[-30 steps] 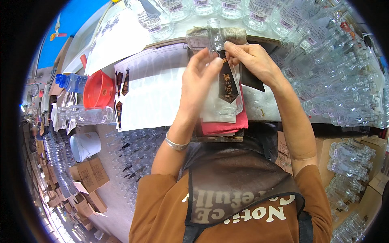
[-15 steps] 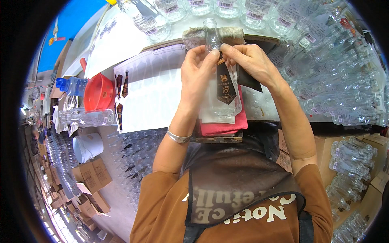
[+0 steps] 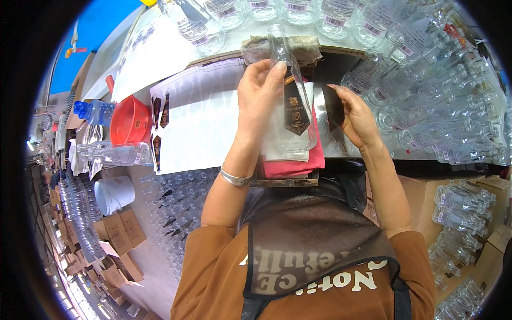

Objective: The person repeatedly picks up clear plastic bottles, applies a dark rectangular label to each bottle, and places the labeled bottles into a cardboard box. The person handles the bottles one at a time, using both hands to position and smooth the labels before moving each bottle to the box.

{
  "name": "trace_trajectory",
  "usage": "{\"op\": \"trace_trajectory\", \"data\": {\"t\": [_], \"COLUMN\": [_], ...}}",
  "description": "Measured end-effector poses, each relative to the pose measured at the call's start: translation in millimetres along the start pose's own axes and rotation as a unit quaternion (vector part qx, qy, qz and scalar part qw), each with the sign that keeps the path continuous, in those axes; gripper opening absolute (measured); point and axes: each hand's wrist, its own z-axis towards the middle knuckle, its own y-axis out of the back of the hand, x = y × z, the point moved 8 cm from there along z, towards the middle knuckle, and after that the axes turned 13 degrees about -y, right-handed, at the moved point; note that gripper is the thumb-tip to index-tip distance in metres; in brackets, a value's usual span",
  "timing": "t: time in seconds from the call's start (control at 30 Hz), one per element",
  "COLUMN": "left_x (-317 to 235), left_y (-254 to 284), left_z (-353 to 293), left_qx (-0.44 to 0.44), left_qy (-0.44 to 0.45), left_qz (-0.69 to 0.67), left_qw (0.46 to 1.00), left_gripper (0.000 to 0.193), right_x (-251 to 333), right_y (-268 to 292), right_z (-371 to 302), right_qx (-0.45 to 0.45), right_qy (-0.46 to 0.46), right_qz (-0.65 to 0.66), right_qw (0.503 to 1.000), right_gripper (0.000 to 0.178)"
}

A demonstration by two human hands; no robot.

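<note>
A clear glass bottle (image 3: 298, 143) lies with its neck away from me on a folded white cloth and a pink-red cloth (image 3: 290, 168). Its neck rests at a rolled grey-beige cloth (image 3: 306, 52). A black tie-shaped label (image 3: 296, 109) with gold print lies along the bottle's front. My left hand (image 3: 260, 88) is closed around the bottle's shoulder, its thumb by the top of the label. To the right of the bottle, my right hand (image 3: 356, 114) grips a dark flat piece (image 3: 335, 106) by its edge; its exact kind is unclear.
A white label sheet (image 3: 202, 117) with a few black labels lies at left, near a red plastic basin (image 3: 129, 120) and a blue-capped bottle (image 3: 96, 113). Clear bottles (image 3: 426, 101) crowd the right side, others line the back. Boxes of bottles (image 3: 461, 213) stand below right.
My right hand has left the label's top, moved right and toward me, and taken hold of the dark flat piece. My left hand stays on the bottle.
</note>
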Motion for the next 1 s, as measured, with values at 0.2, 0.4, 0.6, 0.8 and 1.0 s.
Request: {"op": "trace_trajectory", "data": {"t": [0.2, 0.4, 0.6, 0.8, 1.0], "left_x": [-1.8, -9.3, -11.3, -9.8, -10.5], "left_y": [-0.2, -1.6, -6.4, -7.1, -8.4], "left_z": [1.0, -3.6, -3.6, -4.2, -4.2], "left_qx": [0.002, 0.029, 0.022, 0.015, 0.011], "left_qy": [0.003, 0.035, 0.024, 0.019, 0.009], "left_qz": [0.005, 0.013, 0.016, 0.005, 0.0], "left_qw": [1.0, 0.999, 0.999, 1.0, 1.0], "left_gripper": [0.056, 0.055, 0.055, 0.053, 0.051], "right_x": [12.3, 54.0, 112.5, 123.1, 127.8], "right_y": [-3.3, -24.0, -77.4, -111.0, -129.5], "right_z": [-7.9, -10.3, -8.9, 1.5, -6.4], "right_qx": [0.004, 0.006, 0.027, 0.011, 0.072], "right_qy": [0.04, 0.126, 0.3, 0.315, 0.358], "right_qz": [-0.092, -0.11, -0.318, -0.469, -0.445], "right_qw": [0.995, 0.986, 0.899, 0.825, 0.818], "right_gripper": [0.04, 0.044, 0.033, 0.031, 0.029]}}
